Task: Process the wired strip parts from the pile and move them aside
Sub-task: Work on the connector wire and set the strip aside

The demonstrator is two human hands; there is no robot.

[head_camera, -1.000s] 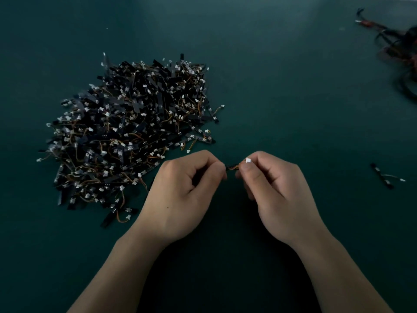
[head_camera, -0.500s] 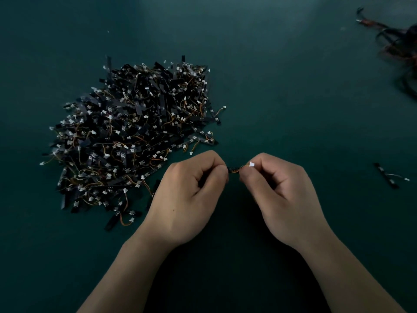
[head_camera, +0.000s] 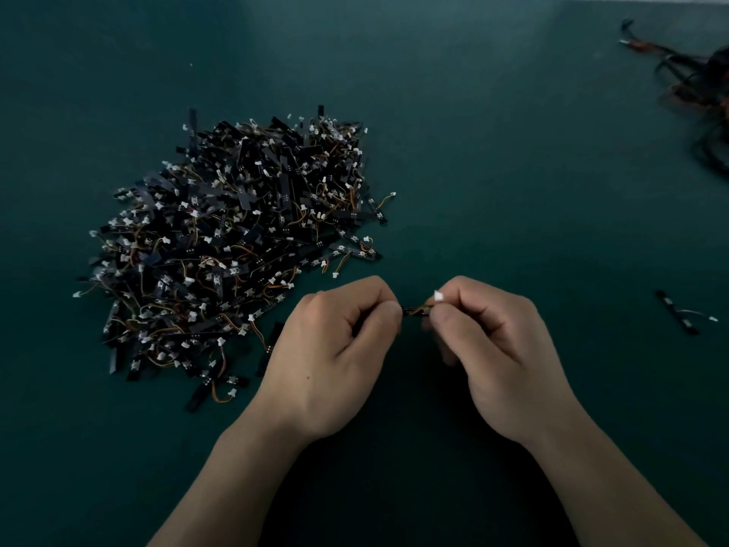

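Head view, looking down on a dark green desk (head_camera: 513, 171); both hands meet near its middle, just right of the pile (head_camera: 236, 250) of black strips with orange wires and white plugs. The left hand (head_camera: 327, 357) is curled, its fingers (head_camera: 380, 305) pinching the black end of one wired strip part (head_camera: 412, 311); the right hand (head_camera: 501, 357) is likewise curled and pinches the wire end, so the white connector (head_camera: 438, 296) shows at its fingertips. The part spans the small gap between the two hands, likely so that one side anchors the strip while the other works the lead; what exactly is being done to it is too small to tell. One single strip (head_camera: 676, 313) lies alone well to the right, apparently the put-aside spot, kept apart from the pile so done and undone pieces do not mix; a tangle of cables (head_camera: 702, 84) sits at the far right corner. Judging by the pile's bulk, the job has barely begun.
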